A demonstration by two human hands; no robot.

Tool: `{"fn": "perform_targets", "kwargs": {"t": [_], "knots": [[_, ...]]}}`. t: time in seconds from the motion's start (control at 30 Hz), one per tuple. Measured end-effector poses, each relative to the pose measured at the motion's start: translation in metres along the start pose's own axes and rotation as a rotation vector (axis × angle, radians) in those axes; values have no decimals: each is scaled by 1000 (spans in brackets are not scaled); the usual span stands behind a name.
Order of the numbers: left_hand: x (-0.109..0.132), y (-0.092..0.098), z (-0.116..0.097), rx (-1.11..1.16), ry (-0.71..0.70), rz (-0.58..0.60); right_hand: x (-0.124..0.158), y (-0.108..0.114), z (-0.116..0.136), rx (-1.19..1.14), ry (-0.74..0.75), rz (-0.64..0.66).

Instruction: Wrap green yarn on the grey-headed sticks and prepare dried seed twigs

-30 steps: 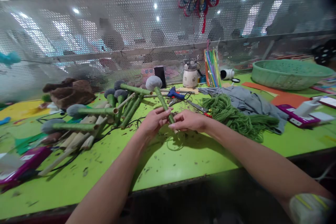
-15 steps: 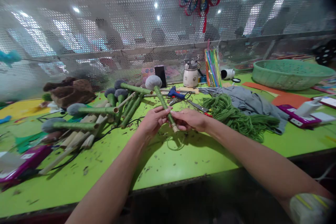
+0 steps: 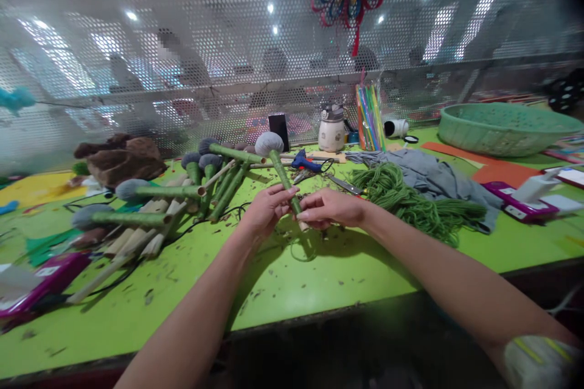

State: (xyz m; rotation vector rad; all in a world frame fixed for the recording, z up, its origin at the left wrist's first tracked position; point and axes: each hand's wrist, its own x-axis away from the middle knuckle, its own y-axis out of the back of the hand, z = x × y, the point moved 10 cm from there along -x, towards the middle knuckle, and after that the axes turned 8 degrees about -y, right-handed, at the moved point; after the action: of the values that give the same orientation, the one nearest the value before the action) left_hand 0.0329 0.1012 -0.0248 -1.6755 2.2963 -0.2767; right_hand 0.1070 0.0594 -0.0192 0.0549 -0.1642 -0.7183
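Observation:
A stick wrapped in green cord (image 3: 281, 171), topped by a round grey cloth head (image 3: 269, 143), slants between my hands above the table. My left hand (image 3: 269, 209) is closed around the middle of its shaft. Near the lower end, my right hand (image 3: 331, 208) has its thumb and fingers closed at the shaft; whether they pinch the cord there is too small to see. A thin green loop (image 3: 303, 250) hangs or lies below the stick's bare tip. To the right lies a bundle of green cord (image 3: 410, 203), with scissors (image 3: 345, 184) beside it.
Several similar grey-headed sticks (image 3: 150, 190) are piled at left with bare wooden sticks (image 3: 121, 261). Behind my hands lies a blue glue gun (image 3: 305, 161). Grey cloth (image 3: 424, 173), a green basket (image 3: 506, 134), a bottle (image 3: 331, 129) and a phone (image 3: 278, 132) stand or lie farther back.
My right hand has shifted slightly down the shaft, its thumb now lying over the lower end. My left hand and the stick have hardly moved.

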Motion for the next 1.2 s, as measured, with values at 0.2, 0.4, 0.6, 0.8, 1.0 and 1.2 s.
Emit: {"fn": "perform_targets", "kwargs": {"t": [0.2,0.4,0.6,0.8,1.0,1.2], "knots": [[0,-1,0,17,8,5,2,-2,-1,1,-7,47],[1,0,5,52,35,5,0,-4,-5,50,-43,36],[3,-2,8,93,76,4,-3,0,-3,154,-26,-58],[2,3,6,154,83,-36,6,14,19,62,123,-346],[7,-1,-7,250,67,-70,29,16,49,148,382,-563],[14,-9,-27,313,27,-105,60,-5,80,466,649,-699]]}}
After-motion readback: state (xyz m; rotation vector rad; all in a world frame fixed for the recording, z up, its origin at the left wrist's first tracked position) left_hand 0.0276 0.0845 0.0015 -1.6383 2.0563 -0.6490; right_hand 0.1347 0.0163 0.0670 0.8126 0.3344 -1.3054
